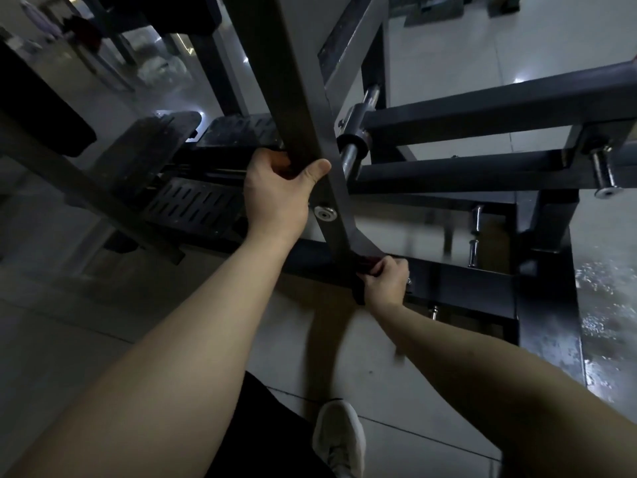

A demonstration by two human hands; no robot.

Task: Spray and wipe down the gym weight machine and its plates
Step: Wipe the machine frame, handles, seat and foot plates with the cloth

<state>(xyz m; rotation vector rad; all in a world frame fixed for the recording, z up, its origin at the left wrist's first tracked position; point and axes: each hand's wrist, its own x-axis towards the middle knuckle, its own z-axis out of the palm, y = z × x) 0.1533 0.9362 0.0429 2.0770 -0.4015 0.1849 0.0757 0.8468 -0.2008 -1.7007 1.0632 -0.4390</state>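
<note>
Left hand (275, 194) around grey upright (275, 81); right hand (386, 277) clutching dark cloth (360, 291).

Your left hand (277, 194) wraps the upright bar (293, 108), thumb over its edge. Your right hand (384, 279), lower down, presses a dark cloth (360, 281), fingers curled.

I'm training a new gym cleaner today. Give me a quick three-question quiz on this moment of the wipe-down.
1. True or false: the left hand grips the slanted grey bar.
2. What does the right hand hold? A) spray bottle B) dark cloth C) weight plate
3. What footwear shows at the bottom?

Key: 1 true. 2 B, pressed where the bar meets the dark base frame. 3 A white shoe.
</note>
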